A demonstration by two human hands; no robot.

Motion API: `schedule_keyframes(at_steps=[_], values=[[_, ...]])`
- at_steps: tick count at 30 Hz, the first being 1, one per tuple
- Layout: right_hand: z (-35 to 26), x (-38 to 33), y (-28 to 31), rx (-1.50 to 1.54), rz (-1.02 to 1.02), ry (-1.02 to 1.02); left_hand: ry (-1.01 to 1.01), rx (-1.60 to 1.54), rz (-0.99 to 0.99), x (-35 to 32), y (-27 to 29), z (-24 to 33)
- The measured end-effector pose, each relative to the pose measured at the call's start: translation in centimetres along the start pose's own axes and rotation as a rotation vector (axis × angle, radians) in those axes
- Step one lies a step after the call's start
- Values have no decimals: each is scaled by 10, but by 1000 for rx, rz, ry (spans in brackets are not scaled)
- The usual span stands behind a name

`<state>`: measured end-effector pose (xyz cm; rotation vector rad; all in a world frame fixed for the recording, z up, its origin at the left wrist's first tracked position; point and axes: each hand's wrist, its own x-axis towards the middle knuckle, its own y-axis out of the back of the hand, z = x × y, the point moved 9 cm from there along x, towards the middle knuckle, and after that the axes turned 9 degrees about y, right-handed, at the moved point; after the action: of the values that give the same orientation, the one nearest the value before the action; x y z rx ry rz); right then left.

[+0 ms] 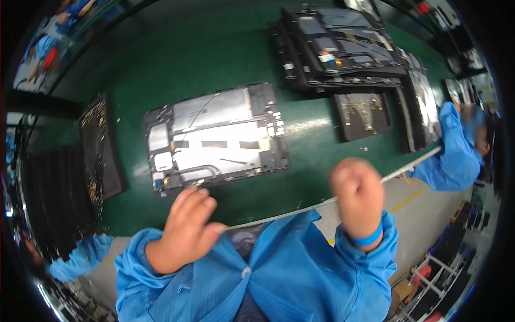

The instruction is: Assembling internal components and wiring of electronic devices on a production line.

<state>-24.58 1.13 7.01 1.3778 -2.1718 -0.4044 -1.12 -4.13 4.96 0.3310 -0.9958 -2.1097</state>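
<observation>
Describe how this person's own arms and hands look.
The left hand and right hand are ungloved. Loose blue sleeves cover both forearms, ending near the wrists. A brighter blue wristband circles the right wrist.

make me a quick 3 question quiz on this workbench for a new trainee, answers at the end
1. Which of the person's hands is nearer the flat silver-and-black device? A) left B) right C) both equally near
2. True or false: the stack of similar devices stands to the left of that device.
3. What colour is the wristband worn below the right hand?

Key:
1. A: the left hand is at its near edge, though whether it touches is hard to tell.
2. False: the stack of similar devices stands to its right, farther back on the green table.
3. Blue.
</observation>
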Motion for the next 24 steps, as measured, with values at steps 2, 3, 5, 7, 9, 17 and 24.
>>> schedule_keyframes(at_steps=[2, 3, 5, 7, 9, 17, 24], values=[[-39, -7, -46, 325, -312, 170, -287, 94, 116, 2, 3, 36], [-50, -11, -66, 480, -446, 170, -363, 116, 142, 5, 3, 50], [-55, -16, -84, 565, -535, 117, -396, -8, 69, 18, 1, 60], [-55, -24, -98, 635, -625, 61, -356, -130, 57, 13, -7, 49], [-38, -27, -102, 668, -541, -77, -294, -80, 97, 13, -2, 46], [22, -51, -131, 858, -351, -932, -158, 151, 237, 39, -9, 28], [38, -20, -100, 961, 209, -657, -65, 220, 183, 44, -26, 5]])
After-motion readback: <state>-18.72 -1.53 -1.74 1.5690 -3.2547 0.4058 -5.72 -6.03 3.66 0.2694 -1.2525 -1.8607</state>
